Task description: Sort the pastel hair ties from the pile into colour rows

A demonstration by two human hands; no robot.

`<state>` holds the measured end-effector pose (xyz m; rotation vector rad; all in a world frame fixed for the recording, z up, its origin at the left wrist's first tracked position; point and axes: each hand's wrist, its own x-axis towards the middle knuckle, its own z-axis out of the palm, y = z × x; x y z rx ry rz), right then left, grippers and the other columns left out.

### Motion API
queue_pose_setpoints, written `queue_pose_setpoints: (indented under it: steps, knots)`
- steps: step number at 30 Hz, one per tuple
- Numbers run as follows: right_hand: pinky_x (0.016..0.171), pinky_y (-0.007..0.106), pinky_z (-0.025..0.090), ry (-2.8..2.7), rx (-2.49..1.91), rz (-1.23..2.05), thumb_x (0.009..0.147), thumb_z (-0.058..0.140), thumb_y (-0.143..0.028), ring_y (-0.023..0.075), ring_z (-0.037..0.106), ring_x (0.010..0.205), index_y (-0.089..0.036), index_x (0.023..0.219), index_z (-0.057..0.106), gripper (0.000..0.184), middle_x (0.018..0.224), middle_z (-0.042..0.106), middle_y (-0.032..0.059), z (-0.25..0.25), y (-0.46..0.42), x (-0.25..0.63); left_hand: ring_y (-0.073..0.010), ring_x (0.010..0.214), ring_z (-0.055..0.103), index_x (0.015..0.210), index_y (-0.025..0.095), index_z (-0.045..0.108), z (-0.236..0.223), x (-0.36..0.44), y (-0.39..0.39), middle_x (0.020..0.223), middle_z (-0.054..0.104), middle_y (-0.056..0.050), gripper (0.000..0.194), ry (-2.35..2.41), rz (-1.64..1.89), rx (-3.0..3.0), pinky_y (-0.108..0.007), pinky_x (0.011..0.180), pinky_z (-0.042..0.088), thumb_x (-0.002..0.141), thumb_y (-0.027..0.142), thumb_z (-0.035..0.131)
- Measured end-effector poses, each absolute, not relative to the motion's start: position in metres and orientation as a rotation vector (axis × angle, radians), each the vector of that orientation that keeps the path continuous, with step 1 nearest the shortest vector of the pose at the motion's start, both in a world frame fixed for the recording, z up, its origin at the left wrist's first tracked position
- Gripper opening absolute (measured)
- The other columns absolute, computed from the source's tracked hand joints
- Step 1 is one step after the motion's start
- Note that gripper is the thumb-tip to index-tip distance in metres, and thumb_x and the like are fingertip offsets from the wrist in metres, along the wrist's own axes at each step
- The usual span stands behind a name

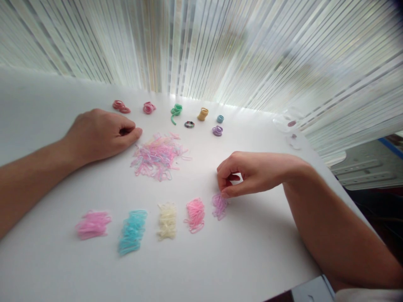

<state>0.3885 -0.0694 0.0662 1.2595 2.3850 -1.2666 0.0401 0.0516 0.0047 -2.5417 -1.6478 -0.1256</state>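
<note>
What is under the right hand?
Below the right hand, a little pile of purple rubber bands sits on the white table. The bands right under its fingertips are covered, so they cannot be seen.

- Bright, soft daylight comes through the blinds (pixel 201 46) at the far side, and they glow nearly white.
- The table (pixel 40 100) looks pale and slightly overexposed, with the strongest glare along its far edge.
- Shadows are faint and diffuse: a soft one lies below the right hand (pixel 258 174), and a weaker one beside the left hand (pixel 99 136).
- Wide-angle distortion fans the blinds' slats outward and bends them toward the upper corners.
- The whole picture is somewhat soft, with no sharp plane of focus.
- Single strands in the small bands (pixel 157 157) smear together, especially in the central pile.
- The top right corner falls slightly dark.
</note>
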Motion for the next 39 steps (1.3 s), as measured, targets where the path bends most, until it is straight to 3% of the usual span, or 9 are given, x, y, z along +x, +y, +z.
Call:
queue_pose_setpoints:
  steps: [8,12,16,23,29,34,39]
  knots:
    - [0.059,0.029,0.043,2.445,1.377,-1.313,0.092,0.075,-0.034,0.0144,0.054,0.066,-0.020,0.079,0.077,0.019,0.071,0.067,-0.0002,0.065,-0.063,0.394,-0.0225,0.082,0.057,0.067,0.022,0.054,0.001,0.039,0.055,0.081,0.065,-0.006,0.042,-1.642,-0.153,-2.552,-0.034,0.071,0.026,0.092,0.054,0.042]
    - [0.056,0.029,0.038,2.607,1.825,-1.366,0.090,0.079,-0.043,0.0137,0.050,0.063,-0.019,0.075,0.073,0.028,0.068,0.060,-0.0007,0.042,-0.056,0.388,-0.0252,0.084,0.061,0.070,0.023,0.057,0.004,0.039,0.052,0.082,0.070,-0.008,0.042,-1.645,-0.187,-2.602,-0.036,0.072,0.029,0.093,0.054,0.042]
    - [0.058,0.030,0.037,2.866,2.095,-1.228,0.090,0.079,-0.043,0.0138,0.048,0.063,-0.018,0.080,0.077,0.027,0.066,0.061,-0.0003,0.013,-0.052,0.375,-0.0244,0.078,0.061,0.068,0.023,0.055,0.002,0.038,0.051,0.076,0.068,-0.007,0.044,-1.622,-0.229,-2.645,-0.037,0.069,0.030,0.097,0.053,0.043]
    - [0.056,0.032,0.045,3.077,2.049,-0.869,0.099,0.077,-0.046,0.0160,0.059,0.062,-0.022,0.105,0.086,0.026,0.080,0.072,0.0048,-0.009,-0.063,0.360,-0.0219,0.075,0.058,0.063,0.021,0.051,0.000,0.040,0.046,0.072,0.067,-0.006,0.040,-1.591,-0.359,-2.715,-0.037,0.067,0.027,0.097,0.043,0.049]
    - [0.058,0.040,0.054,3.244,1.874,-0.501,0.105,0.071,-0.053,0.0247,0.073,0.072,-0.036,0.112,0.086,0.024,0.101,0.079,0.0096,-0.029,-0.063,0.369,-0.0217,0.073,0.056,0.065,0.021,0.056,-0.007,0.043,0.042,0.073,0.068,-0.008,0.038,-1.607,-0.490,-2.798,-0.039,0.070,0.032,0.098,0.039,0.054]
    - [0.056,0.041,0.056,3.292,1.821,-0.396,0.105,0.071,-0.055,0.0254,0.074,0.072,-0.038,0.115,0.085,0.023,0.105,0.080,0.0106,-0.039,-0.060,0.372,-0.0216,0.071,0.058,0.063,0.021,0.053,-0.014,0.040,0.044,0.073,0.070,-0.009,0.040,-1.583,-0.559,-2.810,-0.040,0.068,0.034,0.099,0.038,0.057]
    - [0.056,0.038,0.050,3.311,1.843,-0.449,0.104,0.074,-0.046,0.0211,0.067,0.065,-0.029,0.110,0.086,0.021,0.095,0.076,0.0104,-0.028,-0.064,0.364,-0.0216,0.072,0.058,0.064,0.020,0.058,-0.009,0.042,0.043,0.073,0.071,-0.009,0.037,-1.557,-0.501,-2.785,-0.038,0.068,0.034,0.098,0.037,0.056]
